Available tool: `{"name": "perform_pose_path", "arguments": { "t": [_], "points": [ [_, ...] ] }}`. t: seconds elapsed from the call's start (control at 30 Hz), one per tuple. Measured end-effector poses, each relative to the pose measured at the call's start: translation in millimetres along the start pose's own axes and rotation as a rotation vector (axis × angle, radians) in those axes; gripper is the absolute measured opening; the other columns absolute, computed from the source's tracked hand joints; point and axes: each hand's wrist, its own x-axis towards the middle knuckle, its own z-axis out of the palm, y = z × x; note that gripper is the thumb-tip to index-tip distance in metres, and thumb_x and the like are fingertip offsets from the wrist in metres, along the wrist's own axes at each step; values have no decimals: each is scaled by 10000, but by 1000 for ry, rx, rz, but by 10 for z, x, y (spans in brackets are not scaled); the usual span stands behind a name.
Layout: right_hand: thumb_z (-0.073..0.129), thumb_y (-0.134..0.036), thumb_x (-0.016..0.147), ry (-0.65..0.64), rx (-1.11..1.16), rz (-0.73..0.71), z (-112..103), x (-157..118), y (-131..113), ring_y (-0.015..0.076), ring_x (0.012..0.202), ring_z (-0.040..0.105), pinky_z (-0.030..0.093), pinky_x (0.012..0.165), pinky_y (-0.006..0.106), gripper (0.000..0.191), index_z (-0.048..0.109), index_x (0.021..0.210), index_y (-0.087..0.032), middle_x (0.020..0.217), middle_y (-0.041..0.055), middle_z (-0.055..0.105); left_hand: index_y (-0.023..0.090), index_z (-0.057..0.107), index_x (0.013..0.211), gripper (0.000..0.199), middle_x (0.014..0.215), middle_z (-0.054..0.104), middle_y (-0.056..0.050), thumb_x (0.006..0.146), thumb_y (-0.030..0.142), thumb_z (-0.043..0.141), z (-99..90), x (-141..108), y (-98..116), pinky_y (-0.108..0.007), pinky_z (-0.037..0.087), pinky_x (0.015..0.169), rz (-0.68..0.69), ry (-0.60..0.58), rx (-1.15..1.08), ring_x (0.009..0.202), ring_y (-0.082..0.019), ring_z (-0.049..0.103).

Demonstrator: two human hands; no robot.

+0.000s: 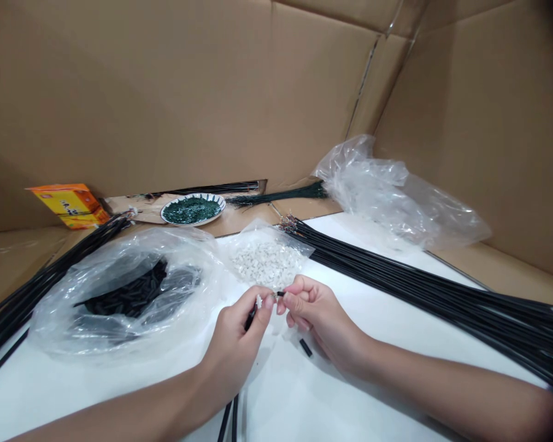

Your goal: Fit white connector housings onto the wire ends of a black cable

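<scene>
glossy clear plastic bag point(96, 337), matt brown cardboard point(120, 92)

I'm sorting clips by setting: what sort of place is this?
Probably a makeshift wire-assembly bench, perhaps for piecework: long black sheathed wires lie bundled, a plastic bag holds small white connectors, and cardboard panels surround the table.

Cables point(424, 282) are lying along the right side of the table point(378, 319), a plastic bag of cut tubing point(124, 294) is sitting on the left, and a smaller bag of connectors point(267, 258) is resting between them. Behind these, a plate point(164, 213) is sitting on cardboard point(239, 224), with a carton point(68, 205) off to its left.
</scene>
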Motion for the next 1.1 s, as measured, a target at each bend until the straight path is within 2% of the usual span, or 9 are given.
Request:
{"name": "perform_pose_path", "arguments": {
  "t": [0.53, 0.93, 1.1],
  "points": [
    [732, -366, 675, 7, -21, 5, 2, -2, 9, 9, 473, 421, 277, 438, 116, 385, 457, 806, -129, 669, -2, 611, 173, 478, 810, 387, 521, 273, 66, 895, 535, 374, 9, 0, 10, -133, 239, 432, -5, 20, 2, 458, -25, 262],
    [736, -405, 672, 23, -3, 24, -5, -18, 42, -11, 440, 378, 360, 485, 134, 413, 466, 829, -134, 658, -23, 595, 163, 514, 817, 349, 557, 319, 54, 912, 469, 377, 5, 14, 7, -152, 230, 477, 68, 32, 121, 503, -41, 258],
    [715, -410, 701, 7, 18, 8, 10, -68, 21, -20, 460, 380, 394, 538, 142, 384, 484, 815, -125, 726, -6, 613, 161, 534, 842, 312, 562, 355, 51, 921, 416, 372, -3, 11, 6, -155, 225, 484, 102, 26, 175, 503, -42, 258]
  ]
}}
